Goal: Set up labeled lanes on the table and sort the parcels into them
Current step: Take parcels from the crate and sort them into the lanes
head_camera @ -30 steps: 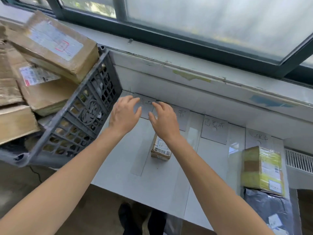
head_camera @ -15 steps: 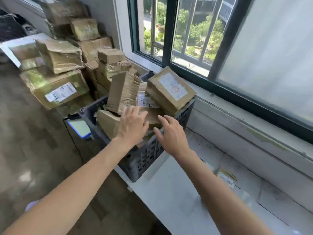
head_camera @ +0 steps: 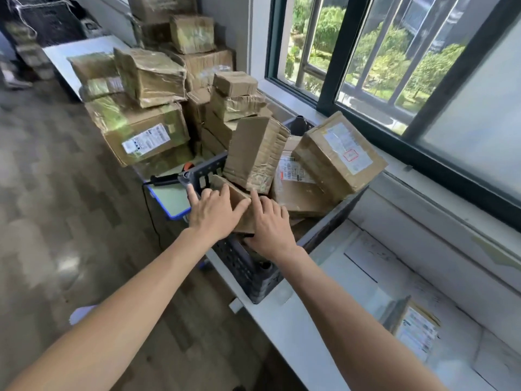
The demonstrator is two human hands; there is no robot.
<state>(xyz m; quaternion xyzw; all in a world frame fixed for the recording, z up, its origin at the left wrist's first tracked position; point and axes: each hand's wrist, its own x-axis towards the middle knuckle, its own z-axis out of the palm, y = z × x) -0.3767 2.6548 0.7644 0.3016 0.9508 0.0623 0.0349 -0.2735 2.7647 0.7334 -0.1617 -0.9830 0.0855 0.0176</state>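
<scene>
Parcel [head_camera: 246, 221], brown cardboard, lies under left hand [head_camera: 214, 214] and right hand [head_camera: 272, 225], fingers [head_camera: 208, 195] flat.

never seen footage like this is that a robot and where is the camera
No robot: a person wears a camera on the head, so this one picture looks down at their own work. The left hand and right hand lie with fairly straight fingers on a small parcel at the corner of a dark crate piled with parcels. No closed grip shows. The crate sits at the end of a white table, where a labelled parcel lies.
</scene>
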